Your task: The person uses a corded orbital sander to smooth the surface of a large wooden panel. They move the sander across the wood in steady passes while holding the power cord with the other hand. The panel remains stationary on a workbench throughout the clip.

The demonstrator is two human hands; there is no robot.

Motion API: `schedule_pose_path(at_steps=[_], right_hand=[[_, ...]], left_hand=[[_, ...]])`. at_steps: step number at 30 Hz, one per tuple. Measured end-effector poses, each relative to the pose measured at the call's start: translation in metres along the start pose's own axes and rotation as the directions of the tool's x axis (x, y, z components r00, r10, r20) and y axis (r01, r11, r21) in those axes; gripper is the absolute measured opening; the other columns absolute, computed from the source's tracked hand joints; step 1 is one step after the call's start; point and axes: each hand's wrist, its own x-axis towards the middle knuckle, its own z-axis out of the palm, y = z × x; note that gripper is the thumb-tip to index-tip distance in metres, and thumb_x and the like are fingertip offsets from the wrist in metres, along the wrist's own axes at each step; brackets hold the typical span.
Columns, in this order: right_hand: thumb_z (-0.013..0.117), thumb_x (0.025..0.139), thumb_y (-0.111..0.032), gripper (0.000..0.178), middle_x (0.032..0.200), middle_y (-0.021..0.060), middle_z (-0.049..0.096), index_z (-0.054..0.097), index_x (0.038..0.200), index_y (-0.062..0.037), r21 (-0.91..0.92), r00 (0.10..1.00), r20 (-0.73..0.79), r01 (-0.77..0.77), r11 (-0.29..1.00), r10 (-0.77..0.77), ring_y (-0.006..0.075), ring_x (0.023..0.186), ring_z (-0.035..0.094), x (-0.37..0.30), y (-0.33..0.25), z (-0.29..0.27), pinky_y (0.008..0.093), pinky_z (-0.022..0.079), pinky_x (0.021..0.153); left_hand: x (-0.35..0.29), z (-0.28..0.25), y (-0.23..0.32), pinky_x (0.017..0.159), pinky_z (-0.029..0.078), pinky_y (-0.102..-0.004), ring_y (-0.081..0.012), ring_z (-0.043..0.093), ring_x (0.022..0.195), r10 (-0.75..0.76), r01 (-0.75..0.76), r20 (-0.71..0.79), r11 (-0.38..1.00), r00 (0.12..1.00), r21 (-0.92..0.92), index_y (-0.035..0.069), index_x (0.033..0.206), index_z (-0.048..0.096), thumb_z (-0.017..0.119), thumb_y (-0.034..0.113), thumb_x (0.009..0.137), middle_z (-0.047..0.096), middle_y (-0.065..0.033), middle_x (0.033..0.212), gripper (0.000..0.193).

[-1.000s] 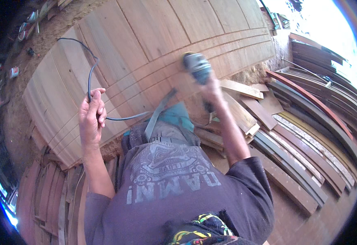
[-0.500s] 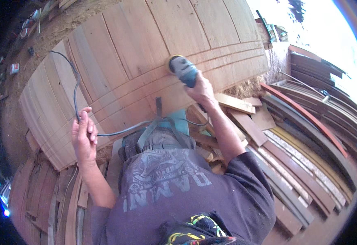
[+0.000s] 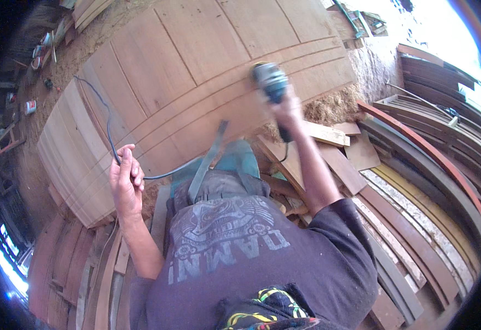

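Observation:
A large wooden panel [image 3: 218, 71] with long grooves, like a door, lies in front of me. My right hand [image 3: 288, 111] is closed round the teal and grey body of an angle grinder [image 3: 274, 82]. Its yellow-edged disc end rests over the grooved band near the panel's close edge; motion blurs tool and hand. A thin dark power cord [image 3: 107, 118] runs across the panel's left part to my left hand [image 3: 126, 184], which pinches it off the surface. From there the cord passes in front of my waist toward the right.
Stacked boards and planks [image 3: 416, 236] lie to my right, with a long red strip [image 3: 422, 157] among them. More planks [image 3: 100, 275] lie at lower left. Wood shavings [image 3: 331, 113] are heaped beside the panel's right edge. A small white tub [image 3: 30, 106] sits on the ground at left.
The grinder in my right hand has moved a little right along the grooved band. My left hand still holds the cord. The whole view has shifted slightly.

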Motion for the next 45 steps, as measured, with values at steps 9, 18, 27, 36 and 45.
schedule_pose_path(at_steps=[9, 18, 27, 36, 45], right_hand=[[0.084, 0.082, -0.022, 0.058, 0.107, 0.0287, 0.076, 0.055, 0.129, -0.0048, -0.171, 0.935, 0.323, 0.212, 0.962, -0.148, 0.051, 0.102, 0.075, -0.054, -0.035, 0.04, 0.0607, 0.061, 0.088], [0.085, 0.084, -0.04, 0.067, 0.111, 0.0303, 0.079, 0.058, 0.132, -0.0034, -0.061, 0.989, -0.044, -0.142, 0.988, 0.139, 0.0478, 0.106, 0.078, 0.035, 0.083, -0.094, 0.0551, 0.061, 0.094], [0.088, 0.087, -0.038, 0.069, 0.109, 0.0286, 0.08, 0.061, 0.139, -0.0017, 0.073, 0.989, 0.144, -0.026, 0.997, 0.015, 0.0419, 0.102, 0.081, -0.049, 0.063, -0.048, 0.05, 0.064, 0.087], [0.086, 0.083, -0.028, 0.061, 0.114, 0.0263, 0.072, 0.053, 0.128, -0.003, -0.093, 0.85, 0.413, 0.398, 0.913, -0.328, 0.0497, 0.103, 0.074, -0.162, 0.008, 0.055, 0.059, 0.061, 0.088], [0.087, 0.085, -0.034, 0.06, 0.106, 0.03, 0.079, 0.061, 0.128, -0.0024, -0.035, 1.0, -0.016, 0.005, 0.999, -0.006, 0.0482, 0.104, 0.078, -0.093, 0.101, -0.054, 0.0545, 0.061, 0.091]], left_hand=[[-0.021, 0.029, 0.008, 0.044, 0.035, -0.0171, 0.0002, 0.045, 0.056, 0.039, -0.035, -0.102, 0.999, 0.994, 0.041, 0.008, 0.131, 0.067, 0.068, 0.033, 0.115, 0.048, 0.0069, 0.076, 0.03], [-0.05, 0.063, -0.03, 0.045, 0.036, -0.0176, -0.0006, 0.046, 0.057, -0.034, 0.035, -0.063, 0.999, 0.997, 0.007, 0.011, 0.13, 0.068, 0.069, 0.036, 0.114, 0.049, 0.0073, 0.077, 0.029], [-0.053, 0.034, -0.036, 0.044, 0.035, -0.017, -0.0001, 0.045, 0.056, 0.0, 0.002, -0.065, 1.0, 0.998, 0.03, 0.009, 0.129, 0.068, 0.067, 0.035, 0.115, 0.049, 0.0069, 0.078, 0.029], [-0.035, 0.012, -0.041, 0.044, 0.035, -0.0169, -0.0001, 0.046, 0.056, 0.003, -0.008, 0.066, 0.998, 0.998, 0.066, 0.009, 0.13, 0.069, 0.068, 0.036, 0.115, 0.05, 0.0066, 0.078, 0.031], [-0.045, 0.008, -0.059, 0.046, 0.038, -0.0188, -0.0021, 0.049, 0.058, -0.079, 0.074, 0.087, 0.996, 0.993, 0.056, 0.01, 0.131, 0.068, 0.069, 0.035, 0.114, 0.052, 0.0062, 0.078, 0.03]])
